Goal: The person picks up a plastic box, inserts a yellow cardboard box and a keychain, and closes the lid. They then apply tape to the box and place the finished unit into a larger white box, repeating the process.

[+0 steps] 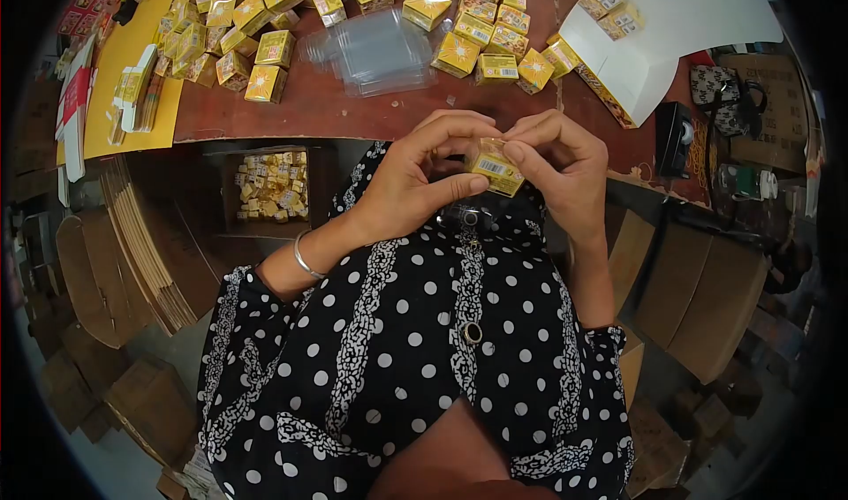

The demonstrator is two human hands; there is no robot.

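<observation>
Between both hands, in front of the chest, is a small yellow box point(496, 172) with a barcode and a clear wrap at its top. My left hand point(426, 171) has its thumb against the box's lower left side, its fingers curled behind. My right hand point(562, 162) pinches the box's upper right edge and the wrap. Beyond the hands, a stack of clear plastic sheets point(380, 54) lies on the red table point(309, 116), with many yellow boxes point(274, 48) around it.
An open white tray point(658, 36) holding small packs stands at the right back. A black tape dispenser point(674, 138) sits at the right edge. Below the table, a carton point(231, 180) holds small yellow pieces. Flattened cardboard point(146, 235) stands at left.
</observation>
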